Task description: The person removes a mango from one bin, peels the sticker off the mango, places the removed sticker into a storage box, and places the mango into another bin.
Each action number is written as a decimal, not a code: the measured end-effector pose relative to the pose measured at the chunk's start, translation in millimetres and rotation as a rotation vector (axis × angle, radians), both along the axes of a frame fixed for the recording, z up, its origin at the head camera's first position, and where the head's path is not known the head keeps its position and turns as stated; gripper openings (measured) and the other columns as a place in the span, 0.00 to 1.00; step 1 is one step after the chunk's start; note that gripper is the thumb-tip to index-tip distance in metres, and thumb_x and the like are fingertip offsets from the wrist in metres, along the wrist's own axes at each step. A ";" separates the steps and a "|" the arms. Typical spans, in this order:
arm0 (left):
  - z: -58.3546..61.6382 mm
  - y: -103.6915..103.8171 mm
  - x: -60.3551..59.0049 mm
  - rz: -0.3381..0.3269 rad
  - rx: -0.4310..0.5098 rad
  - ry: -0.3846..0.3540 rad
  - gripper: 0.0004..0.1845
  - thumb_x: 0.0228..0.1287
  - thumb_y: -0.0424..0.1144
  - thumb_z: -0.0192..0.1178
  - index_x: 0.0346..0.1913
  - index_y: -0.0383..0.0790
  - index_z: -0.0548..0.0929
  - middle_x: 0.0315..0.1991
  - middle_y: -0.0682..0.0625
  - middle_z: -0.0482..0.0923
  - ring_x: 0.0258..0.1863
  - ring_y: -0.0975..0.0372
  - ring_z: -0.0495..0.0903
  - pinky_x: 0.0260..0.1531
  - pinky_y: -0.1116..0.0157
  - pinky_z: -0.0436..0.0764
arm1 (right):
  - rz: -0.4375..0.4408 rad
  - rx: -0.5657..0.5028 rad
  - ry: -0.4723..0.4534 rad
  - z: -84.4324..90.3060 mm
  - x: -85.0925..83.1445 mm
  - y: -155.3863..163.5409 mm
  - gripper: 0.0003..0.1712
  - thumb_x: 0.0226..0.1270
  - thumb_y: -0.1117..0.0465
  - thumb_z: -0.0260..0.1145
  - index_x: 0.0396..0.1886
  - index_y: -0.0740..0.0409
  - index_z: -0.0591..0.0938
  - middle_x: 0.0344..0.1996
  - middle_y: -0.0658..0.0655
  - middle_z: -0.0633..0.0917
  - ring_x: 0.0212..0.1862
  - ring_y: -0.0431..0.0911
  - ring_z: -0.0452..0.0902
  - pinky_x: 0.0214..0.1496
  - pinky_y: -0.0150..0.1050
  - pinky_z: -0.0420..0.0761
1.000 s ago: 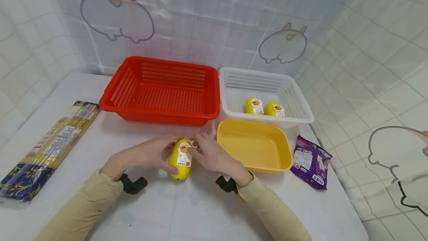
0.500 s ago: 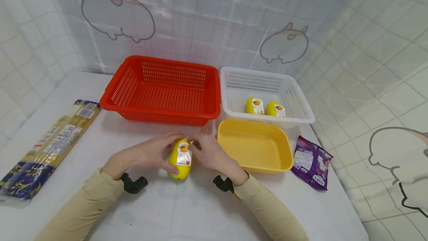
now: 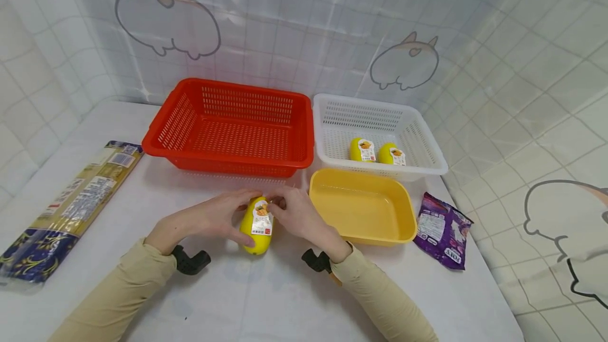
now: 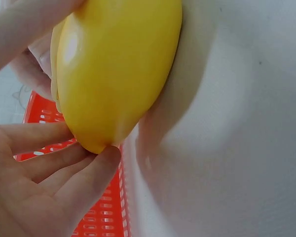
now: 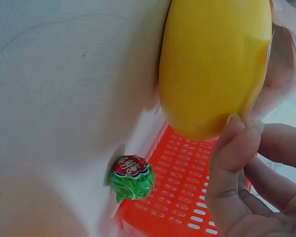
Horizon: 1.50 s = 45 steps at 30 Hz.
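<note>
A yellow mango (image 3: pixel 258 245) with a white printed label (image 3: pixel 262 221) lies on the white table in front of me. My left hand (image 3: pixel 211 219) holds it from the left, thumb near its front end and fingers at the far end. From the right, my right hand (image 3: pixel 298 213) pinches at the label's upper right edge with thumb and forefinger. The right wrist view shows these fingertips (image 5: pixel 233 120) meeting at the mango's rim; the label itself is mostly hidden there. In that view a lollipop (image 5: pixel 132 177) in a green and red wrapper lies beside the right hand.
Behind the hands stands a red basket (image 3: pixel 228 162). A white basket (image 3: pixel 429 146) to its right holds two labelled mangoes (image 3: pixel 361 150). A yellow tub (image 3: pixel 363 210) is right of my hand, beside a purple packet (image 3: pixel 442 231). A long noodle-like pack (image 3: pixel 76 205) lies left.
My right hand has shifted slightly left and its fingers have drawn together at the label's upper edge. The left hand and the mango have stayed put.
</note>
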<state>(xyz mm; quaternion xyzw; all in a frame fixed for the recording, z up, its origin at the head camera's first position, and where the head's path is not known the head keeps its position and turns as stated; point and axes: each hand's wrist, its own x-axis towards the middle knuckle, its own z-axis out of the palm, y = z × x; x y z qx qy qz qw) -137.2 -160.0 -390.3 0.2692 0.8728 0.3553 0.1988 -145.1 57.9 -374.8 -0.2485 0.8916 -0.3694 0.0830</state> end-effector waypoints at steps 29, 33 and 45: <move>1.9 2.1 1.4 0.016 -0.028 -0.040 0.57 0.47 0.57 0.78 0.76 0.36 0.60 0.75 0.42 0.60 0.70 0.47 0.64 0.67 0.47 0.72 | -0.010 -0.060 -0.020 -0.1 0.9 -0.2 0.03 0.71 0.62 0.66 0.38 0.58 0.84 0.27 0.49 0.82 0.25 0.42 0.75 0.26 0.29 0.78; 1.8 1.7 1.2 0.017 -0.019 -0.050 0.57 0.47 0.56 0.78 0.76 0.36 0.60 0.75 0.42 0.60 0.71 0.47 0.63 0.67 0.47 0.72 | -0.007 -0.068 -0.010 1.0 1.2 -0.2 0.04 0.71 0.62 0.66 0.39 0.58 0.84 0.27 0.49 0.82 0.26 0.44 0.75 0.26 0.29 0.77; 1.4 2.6 0.9 0.012 -0.009 -0.037 0.57 0.46 0.55 0.78 0.76 0.36 0.61 0.74 0.41 0.61 0.70 0.47 0.66 0.67 0.46 0.72 | -0.011 -0.074 -0.021 4.1 3.9 0.4 0.04 0.71 0.62 0.66 0.39 0.58 0.84 0.27 0.49 0.82 0.29 0.47 0.76 0.26 0.28 0.76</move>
